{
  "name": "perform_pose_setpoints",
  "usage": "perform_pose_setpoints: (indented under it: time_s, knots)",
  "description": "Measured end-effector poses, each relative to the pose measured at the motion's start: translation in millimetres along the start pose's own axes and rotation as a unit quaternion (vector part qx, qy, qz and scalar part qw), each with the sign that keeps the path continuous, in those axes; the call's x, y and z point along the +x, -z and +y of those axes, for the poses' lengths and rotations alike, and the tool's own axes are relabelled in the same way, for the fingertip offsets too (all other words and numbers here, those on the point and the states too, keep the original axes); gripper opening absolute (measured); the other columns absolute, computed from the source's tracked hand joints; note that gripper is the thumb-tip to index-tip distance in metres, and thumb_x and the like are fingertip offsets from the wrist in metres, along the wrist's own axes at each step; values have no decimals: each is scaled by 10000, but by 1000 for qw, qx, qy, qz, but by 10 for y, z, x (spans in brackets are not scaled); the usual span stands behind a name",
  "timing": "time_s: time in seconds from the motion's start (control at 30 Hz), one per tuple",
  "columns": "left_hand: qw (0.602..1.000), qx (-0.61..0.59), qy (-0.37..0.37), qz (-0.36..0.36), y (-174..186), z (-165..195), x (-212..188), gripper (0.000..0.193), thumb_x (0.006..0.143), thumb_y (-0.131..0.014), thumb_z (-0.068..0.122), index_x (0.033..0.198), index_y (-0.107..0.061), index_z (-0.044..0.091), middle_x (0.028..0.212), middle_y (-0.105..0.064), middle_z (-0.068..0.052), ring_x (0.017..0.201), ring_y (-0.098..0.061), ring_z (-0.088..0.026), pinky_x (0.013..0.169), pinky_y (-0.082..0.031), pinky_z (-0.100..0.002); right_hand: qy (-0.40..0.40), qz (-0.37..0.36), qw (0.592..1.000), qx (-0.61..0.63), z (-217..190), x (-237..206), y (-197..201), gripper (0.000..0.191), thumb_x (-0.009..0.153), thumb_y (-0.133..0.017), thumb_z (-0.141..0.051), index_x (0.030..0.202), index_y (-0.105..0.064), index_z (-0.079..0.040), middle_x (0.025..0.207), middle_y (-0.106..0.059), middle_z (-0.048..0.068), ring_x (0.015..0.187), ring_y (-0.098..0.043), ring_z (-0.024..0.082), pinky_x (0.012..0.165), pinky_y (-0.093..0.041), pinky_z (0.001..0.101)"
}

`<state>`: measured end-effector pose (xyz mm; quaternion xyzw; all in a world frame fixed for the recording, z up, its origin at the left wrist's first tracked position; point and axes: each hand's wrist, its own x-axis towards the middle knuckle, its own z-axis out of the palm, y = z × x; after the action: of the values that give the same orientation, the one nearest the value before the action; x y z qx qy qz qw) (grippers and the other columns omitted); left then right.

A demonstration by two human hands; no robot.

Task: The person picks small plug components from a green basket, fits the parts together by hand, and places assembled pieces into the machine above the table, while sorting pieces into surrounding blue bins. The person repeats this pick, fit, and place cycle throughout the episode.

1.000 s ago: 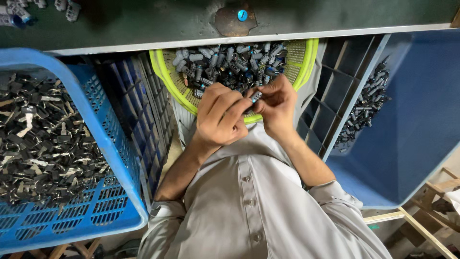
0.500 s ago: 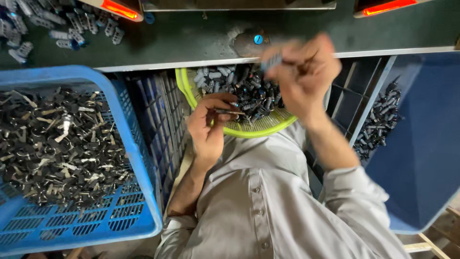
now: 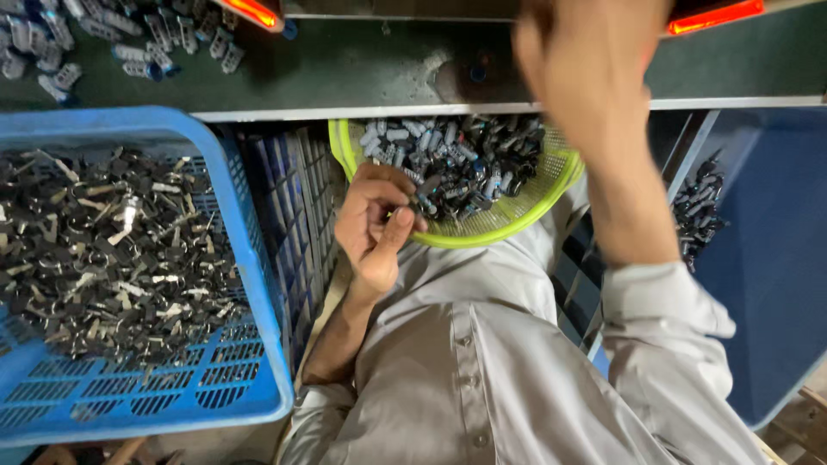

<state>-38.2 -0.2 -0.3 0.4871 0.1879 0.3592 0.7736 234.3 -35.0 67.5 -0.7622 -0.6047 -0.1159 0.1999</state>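
A round yellow-green mesh basket (image 3: 482,239) rests on my lap against the bench edge, full of small grey and black cylindrical parts (image 3: 465,159). My left hand (image 3: 375,224) is at the basket's left rim, fingers and thumb pinched on a small part. My right hand (image 3: 586,60) is raised high over the bench, above the basket's far side. It is blurred, and I cannot tell whether anything is in its fingers.
A blue plastic crate (image 3: 263,284) at my left holds several dark flat metal pieces (image 3: 112,250). The dark green bench (image 3: 345,69) has loose small parts (image 3: 103,39) at its top left. A blue bin (image 3: 775,258) with more parts (image 3: 702,207) stands at my right. Red-lit edges (image 3: 715,15) line the top.
My right hand has lifted from the basket up over the bench. My left hand has stayed at the basket's left rim, closing on a part.
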Motion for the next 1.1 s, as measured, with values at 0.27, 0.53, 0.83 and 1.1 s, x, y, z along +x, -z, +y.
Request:
perform_pose_setpoints:
  time_s: [0.27,0.53,0.83,1.1]
  knots:
    - [989,138,-53,3,-108,130,254,195,1018,-643,-7,1156,-505,-12,1207,-571,-158,807,-630,-141,715,-549,-250,-207,-51,796,567,-914,-905,-272,280,876,-630,195,1096,-681,30,1077,-734,157,900,-703,202,807,-584,316]
    - [936,346,-47,-44,-183,252,357,161,943,-733,28,1081,-652,29,908,-706,-115,799,-716,-195,741,-560,-286,-270,95,718,634,-908,-1330,-441,333,946,-527,298,1135,-457,33,1171,-695,243,1018,-719,249,852,-598,316]
    - [986,131,39,-92,-102,711,367,149,904,-753,41,1017,-659,15,806,-707,-67,689,-711,-170,659,-562,-295,-533,40,229,814,-861,-1182,-629,214,916,-594,47,1035,-532,-119,879,-685,103,684,-617,169,582,-512,248]
    - [982,158,57,-90,194,534,253,152,940,-726,111,1049,-679,15,915,-713,-100,786,-720,-243,732,-572,-346,-163,222,800,533,-394,-330,-188,115,1016,-581,-134,910,-563,-92,660,-572,24,599,-598,249,518,-508,344]
